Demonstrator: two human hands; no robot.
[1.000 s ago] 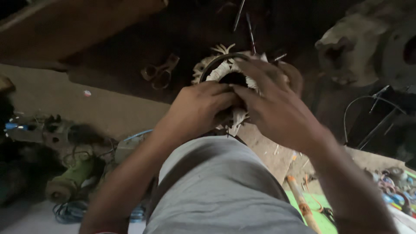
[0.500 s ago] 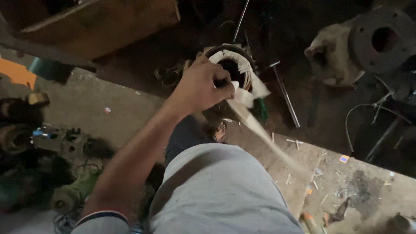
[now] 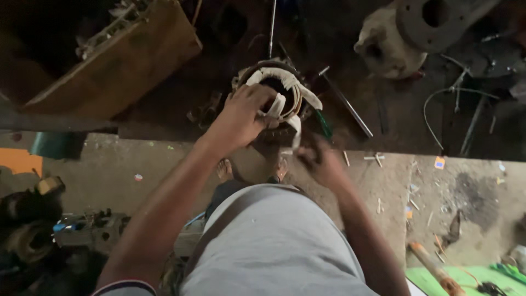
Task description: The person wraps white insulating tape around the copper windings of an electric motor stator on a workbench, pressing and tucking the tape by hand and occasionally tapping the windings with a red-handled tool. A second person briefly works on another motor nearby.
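A round motor stator with pale insulation strips around its winding stands on the dark floor between my feet. My left hand rests on its near left rim, fingers curled over the winding. My right hand is lower and to the right, just off the stator, fingers pinched on the end of a pale strip that hangs from the rim. The hand is blurred. My grey-clad knee fills the bottom centre.
A wooden box lies at the upper left and a metal housing with a flange at the upper right. Thin rods and wires lie on the floor. Motor parts crowd the lower left; a green mat lies at the lower right.
One second ago both hands were on the stator. My right hand then left view and has come back low on the right, pulling a strip. The view has shifted downward.
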